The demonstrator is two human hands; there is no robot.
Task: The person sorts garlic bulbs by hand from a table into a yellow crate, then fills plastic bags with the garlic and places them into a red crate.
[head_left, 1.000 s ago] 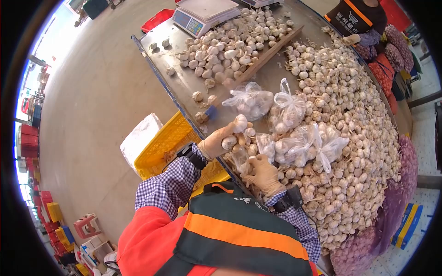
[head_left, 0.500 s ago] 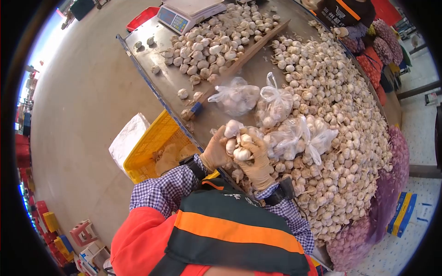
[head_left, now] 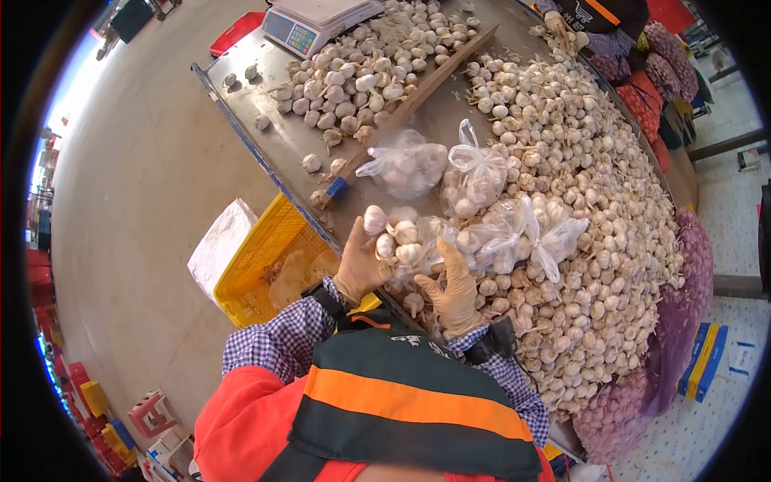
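Both my hands wear pale gloves. My left hand [head_left: 359, 265] has its fingers spread at the left side of a small cluster of garlic bulbs [head_left: 406, 233]. Across from it, my right hand [head_left: 453, 292] is open too, thumb and fingers apart, at the cluster's lower right. The bulbs rest on the metal table between the hands, against clear plastic. Just beyond lie several knotted clear bags of garlic, among them one with upright handles [head_left: 474, 178] and one with its knot toward me [head_left: 548, 241]. A large heap of loose garlic [head_left: 594, 209] spreads to the right.
A wooden bar [head_left: 418, 96] crosses the table, with more garlic [head_left: 345, 88] beyond it. At the back stands a digital scale [head_left: 301, 30]. A yellow crate [head_left: 265, 257] sits at the table's left edge. A co-worker's hand [head_left: 556, 22] reaches to the heap's far end.
My hands have opened and moved apart, letting go of the bulbs, which now lie between them. The co-worker's hands have shifted at the heap's far end.
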